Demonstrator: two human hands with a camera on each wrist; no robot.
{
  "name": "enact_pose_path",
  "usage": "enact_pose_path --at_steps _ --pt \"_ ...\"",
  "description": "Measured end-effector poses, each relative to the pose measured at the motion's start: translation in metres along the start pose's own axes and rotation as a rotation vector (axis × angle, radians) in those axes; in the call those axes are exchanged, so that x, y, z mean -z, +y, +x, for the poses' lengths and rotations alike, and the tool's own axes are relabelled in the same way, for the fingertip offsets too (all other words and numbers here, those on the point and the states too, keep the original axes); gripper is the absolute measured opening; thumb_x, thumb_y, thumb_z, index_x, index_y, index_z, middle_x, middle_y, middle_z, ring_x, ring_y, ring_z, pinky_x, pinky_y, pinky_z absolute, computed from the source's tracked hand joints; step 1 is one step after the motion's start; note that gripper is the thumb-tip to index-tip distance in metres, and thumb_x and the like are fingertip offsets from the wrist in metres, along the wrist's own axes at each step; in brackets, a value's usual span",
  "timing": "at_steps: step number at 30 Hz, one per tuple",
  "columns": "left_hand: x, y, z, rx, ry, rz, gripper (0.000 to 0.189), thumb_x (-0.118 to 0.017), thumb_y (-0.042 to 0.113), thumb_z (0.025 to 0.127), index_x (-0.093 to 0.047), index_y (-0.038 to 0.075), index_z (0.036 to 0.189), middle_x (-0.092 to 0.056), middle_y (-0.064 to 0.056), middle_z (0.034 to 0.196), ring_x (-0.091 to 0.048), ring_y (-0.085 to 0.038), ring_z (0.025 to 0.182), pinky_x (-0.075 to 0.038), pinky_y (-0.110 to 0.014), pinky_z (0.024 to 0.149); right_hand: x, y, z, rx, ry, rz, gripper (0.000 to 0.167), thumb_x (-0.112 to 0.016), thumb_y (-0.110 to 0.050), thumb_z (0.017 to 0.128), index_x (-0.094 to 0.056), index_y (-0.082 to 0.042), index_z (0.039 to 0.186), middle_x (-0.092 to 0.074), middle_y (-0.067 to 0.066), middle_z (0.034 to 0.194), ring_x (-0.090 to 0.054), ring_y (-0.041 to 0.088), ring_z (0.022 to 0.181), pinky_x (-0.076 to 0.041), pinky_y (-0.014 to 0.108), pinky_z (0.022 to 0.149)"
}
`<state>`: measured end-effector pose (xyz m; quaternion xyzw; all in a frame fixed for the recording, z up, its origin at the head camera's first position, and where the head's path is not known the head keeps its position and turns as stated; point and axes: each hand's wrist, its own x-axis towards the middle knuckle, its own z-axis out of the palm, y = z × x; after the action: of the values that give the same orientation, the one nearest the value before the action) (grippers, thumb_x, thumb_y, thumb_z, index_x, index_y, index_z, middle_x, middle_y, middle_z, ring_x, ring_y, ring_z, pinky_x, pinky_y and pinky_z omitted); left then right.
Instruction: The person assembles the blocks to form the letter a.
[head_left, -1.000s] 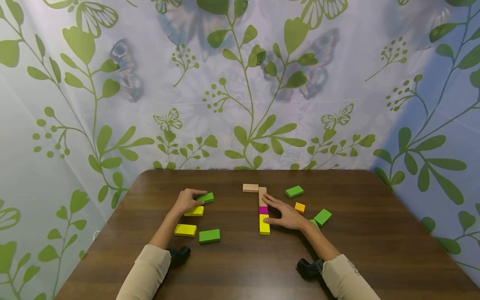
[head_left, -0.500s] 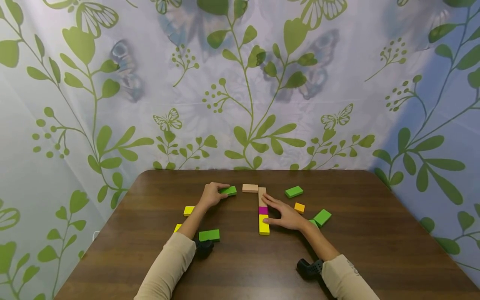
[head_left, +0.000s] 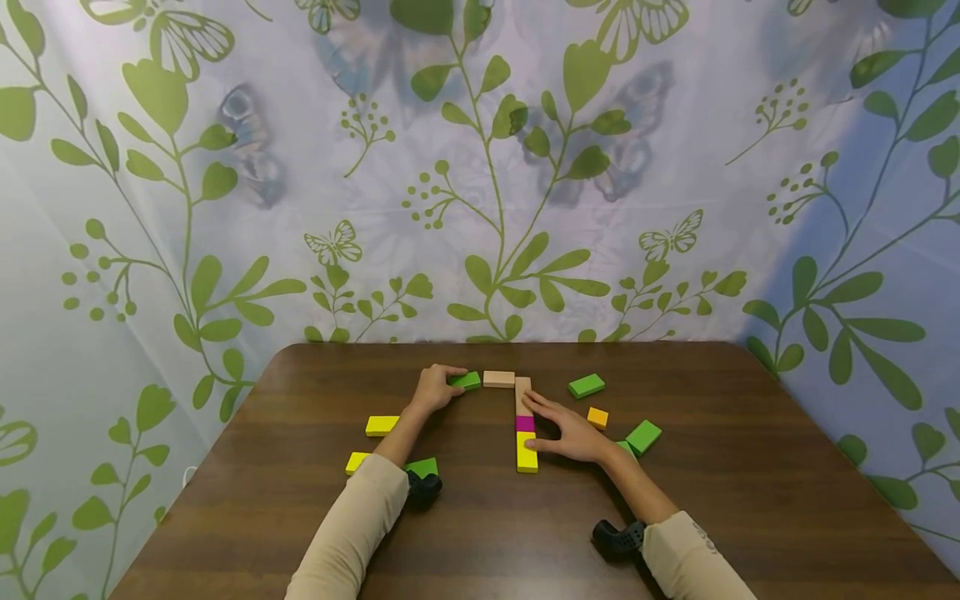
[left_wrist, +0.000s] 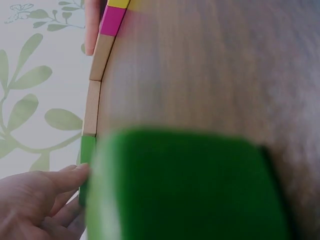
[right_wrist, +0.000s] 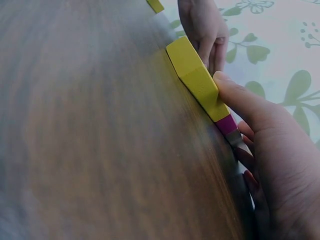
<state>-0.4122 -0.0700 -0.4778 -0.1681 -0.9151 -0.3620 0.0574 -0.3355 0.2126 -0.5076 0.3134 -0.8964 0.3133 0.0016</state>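
Observation:
My left hand (head_left: 433, 390) pinches a green block (head_left: 468, 381) at the back of the table, with the block's right end close to a plain wooden block (head_left: 499, 379). In the left wrist view, this green block (left_wrist: 87, 149) lines up end to end with the wooden one. From there a row turns toward the front: a second wooden block (head_left: 522, 392), a magenta block (head_left: 525, 423) and a yellow block (head_left: 527, 454). Spread along this row's right side is my right hand (head_left: 573, 432), thumb touching the yellow block and fingertips at the second wooden block.
Two yellow blocks (head_left: 382, 426) and a green block (head_left: 424, 467) lie near the left forearm, partly covered by it. On the right are an orange block (head_left: 597, 417) and several green blocks (head_left: 644, 437). A patterned cloth (head_left: 480, 167) hangs behind the table (head_left: 480, 533).
My left hand has carried the green block from the left side rightward and back, up close to the wooden block. The right hand has stayed at the row.

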Motion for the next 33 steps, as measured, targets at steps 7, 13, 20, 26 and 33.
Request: enact_pose_path --at_steps 7,13,20,26,33 --pt "-0.001 0.000 0.000 -0.008 -0.002 -0.004 0.033 -0.071 0.007 0.080 -0.067 0.006 0.114 -0.063 -0.016 0.113 -0.055 -0.033 0.105 -0.047 -0.041 0.085 0.000 0.000 0.000 0.002 0.000 0.000 0.081 -0.062 -0.052 0.083 -0.026 -0.018 0.147 -0.017 -0.001 0.153 -0.023 0.028 0.135 -0.024 0.059 0.101" --pt "-0.003 0.000 0.000 -0.012 0.000 0.003 0.034 -0.071 0.008 0.081 -0.067 0.007 0.115 -0.062 -0.015 0.115 -0.054 -0.032 0.107 -0.046 -0.042 0.088 -0.001 0.002 0.000 0.007 0.010 -0.013 0.081 -0.062 -0.052 0.082 -0.027 -0.018 0.147 -0.018 0.000 0.152 -0.023 0.029 0.135 -0.024 0.059 0.101" --pt "0.002 0.000 -0.004 -0.057 -0.013 -0.004 0.038 -0.072 0.010 0.081 -0.064 0.005 0.117 -0.061 -0.014 0.117 -0.053 -0.033 0.111 -0.044 -0.044 0.090 -0.002 0.003 0.000 -0.001 0.007 -0.016 0.082 -0.062 -0.052 0.082 -0.027 -0.018 0.147 -0.017 0.000 0.153 -0.023 0.028 0.135 -0.024 0.058 0.101" --pt "0.020 0.001 -0.014 -0.100 0.016 -0.033 0.043 -0.073 0.013 0.080 -0.062 0.003 0.120 -0.060 -0.012 0.120 -0.052 -0.032 0.114 -0.044 -0.046 0.090 -0.001 0.000 0.000 0.008 0.014 -0.003 0.081 -0.063 -0.051 0.082 -0.028 -0.017 0.146 -0.019 0.001 0.152 -0.024 0.030 0.134 -0.025 0.059 0.100" --pt "0.044 0.007 -0.048 -0.117 0.021 -0.046 0.046 -0.072 0.019 0.081 -0.060 0.008 0.124 -0.057 -0.011 0.125 -0.055 -0.033 0.107 -0.043 -0.047 0.091 -0.002 -0.001 0.000 0.036 0.035 -0.015 0.079 -0.064 -0.047 0.083 -0.030 -0.013 0.146 -0.021 0.006 0.151 -0.026 0.035 0.133 -0.027 0.062 0.097"
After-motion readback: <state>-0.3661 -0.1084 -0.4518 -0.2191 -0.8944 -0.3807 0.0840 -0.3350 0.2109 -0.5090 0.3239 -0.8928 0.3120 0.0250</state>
